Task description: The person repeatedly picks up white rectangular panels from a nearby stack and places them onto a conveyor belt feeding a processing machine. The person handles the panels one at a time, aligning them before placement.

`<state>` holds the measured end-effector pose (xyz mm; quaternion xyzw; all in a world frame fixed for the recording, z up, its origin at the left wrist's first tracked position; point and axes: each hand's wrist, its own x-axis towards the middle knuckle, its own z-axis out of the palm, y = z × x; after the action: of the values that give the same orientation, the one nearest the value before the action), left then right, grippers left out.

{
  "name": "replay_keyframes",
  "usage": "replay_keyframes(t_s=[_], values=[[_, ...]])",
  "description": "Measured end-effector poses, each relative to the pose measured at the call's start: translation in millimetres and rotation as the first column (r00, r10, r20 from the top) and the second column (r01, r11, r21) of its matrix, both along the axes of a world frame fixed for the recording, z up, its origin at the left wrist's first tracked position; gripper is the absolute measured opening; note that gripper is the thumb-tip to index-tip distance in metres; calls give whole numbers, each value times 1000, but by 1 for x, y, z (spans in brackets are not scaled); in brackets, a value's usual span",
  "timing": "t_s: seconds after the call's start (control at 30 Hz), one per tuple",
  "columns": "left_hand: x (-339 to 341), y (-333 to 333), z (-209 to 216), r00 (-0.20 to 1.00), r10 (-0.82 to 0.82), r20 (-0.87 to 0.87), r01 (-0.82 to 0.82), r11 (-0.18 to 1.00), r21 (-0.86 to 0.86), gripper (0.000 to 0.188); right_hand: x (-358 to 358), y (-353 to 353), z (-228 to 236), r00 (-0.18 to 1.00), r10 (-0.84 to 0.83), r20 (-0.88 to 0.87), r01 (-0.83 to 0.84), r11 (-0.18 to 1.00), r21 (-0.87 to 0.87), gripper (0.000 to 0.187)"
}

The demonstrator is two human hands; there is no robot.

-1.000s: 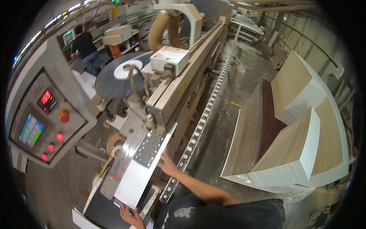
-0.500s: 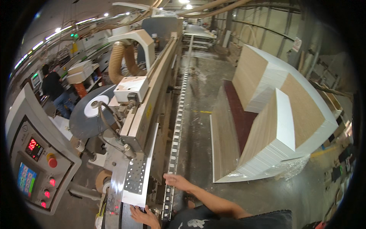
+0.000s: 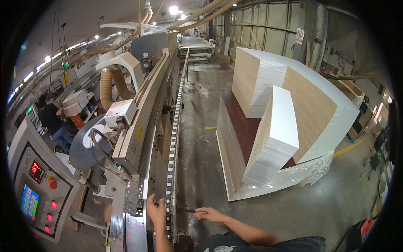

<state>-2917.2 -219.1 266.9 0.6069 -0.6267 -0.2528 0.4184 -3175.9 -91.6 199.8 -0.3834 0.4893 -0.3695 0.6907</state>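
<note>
I stand at the infeed end of a long edge-banding machine. A narrow white panel lies along its guide, most of it under the pressure beam. My left hand rests flat on the machine just behind the panel's rear end, beside the chain conveyor track. It grips nothing. My right hand hovers to the right of the track above the concrete floor, fingers spread and empty.
A grey control console with a screen and red buttons stands at my left. A grey edge-band disc sits by the machine. Tall stacks of white-edged wood panels fill the right. Another person works far left.
The white panel has slid forward into the machine. My left hand followed it up along the guide, my right hand came off the panel and moved right. My view tilted upward.
</note>
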Motion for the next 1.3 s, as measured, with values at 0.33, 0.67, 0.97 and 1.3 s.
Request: replay_keyframes(t_s=[0.33,0.67,0.97,1.3], values=[[-364,98,221,831,-503,238,554,704,-444,76,-141,45,72,940,12,-340,-103,963,-250,51],[-463,149,255,892,-295,344,427,801,-420,104,-202,102,65,939,-301,166,343,862,-374,47],[-377,146,260,876,-409,257,463,862,-206,95,-227,104,67,939,-121,322,218,933,-286,53],[-72,235,242,621,-200,-758,256,966,-44,116,-195,74,257,701,-361,614,633,713,-303,47]])
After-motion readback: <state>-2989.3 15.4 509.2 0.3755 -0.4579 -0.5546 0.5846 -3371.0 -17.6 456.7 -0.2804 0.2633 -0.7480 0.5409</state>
